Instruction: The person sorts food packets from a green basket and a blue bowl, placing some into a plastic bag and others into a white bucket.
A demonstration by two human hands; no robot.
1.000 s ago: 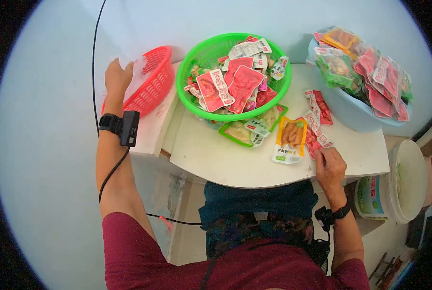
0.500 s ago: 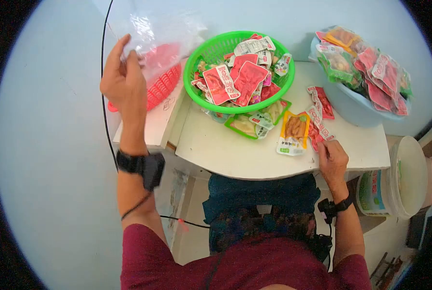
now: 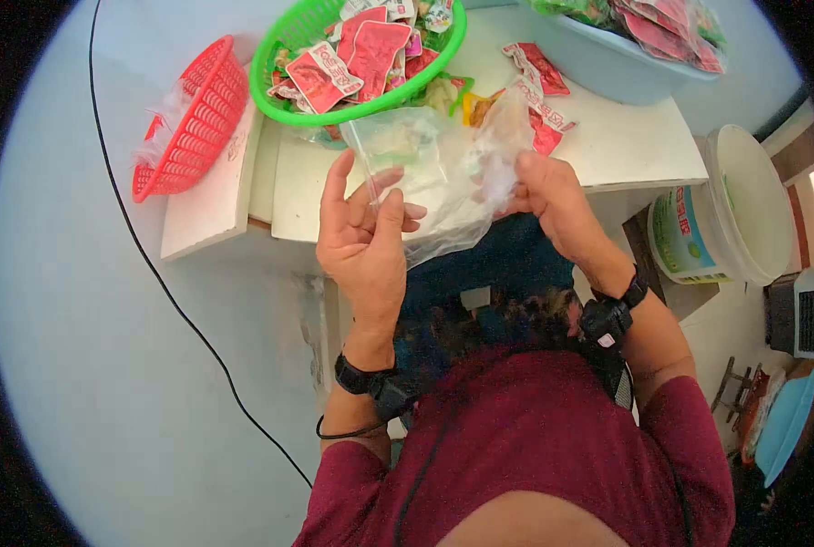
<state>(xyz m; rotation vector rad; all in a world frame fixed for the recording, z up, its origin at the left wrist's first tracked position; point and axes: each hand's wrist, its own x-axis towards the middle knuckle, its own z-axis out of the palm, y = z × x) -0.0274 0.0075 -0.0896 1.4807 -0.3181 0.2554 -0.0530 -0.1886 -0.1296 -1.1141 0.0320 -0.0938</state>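
Note:
A clear plastic bag (image 3: 448, 182) spans the space between my hands, over the table's front edge. My left hand (image 3: 366, 223) has its fingers curled at the bag's left side, thumb and fingers close to its edge. My right hand (image 3: 553, 201) pinches the gathered right side of the bag. Behind the bag lie a yellow-edged packet (image 3: 480, 109), mostly covered, and red-and-white packets (image 3: 539, 68). A green basket (image 3: 311, 118) full of snack packets stands behind my left hand.
A red basket (image 3: 202, 128) with clear plastic in it leans at the left. A light blue basin (image 3: 598, 64) heaped with packets stands at the back right. A white bucket (image 3: 753, 205) is right of the table (image 3: 635, 146). A black cable (image 3: 165, 283) runs down the left.
The view has shifted. My left hand has come from the red basket to the table's front with the clear bag. My right hand has left the red packet and now grips the bag.

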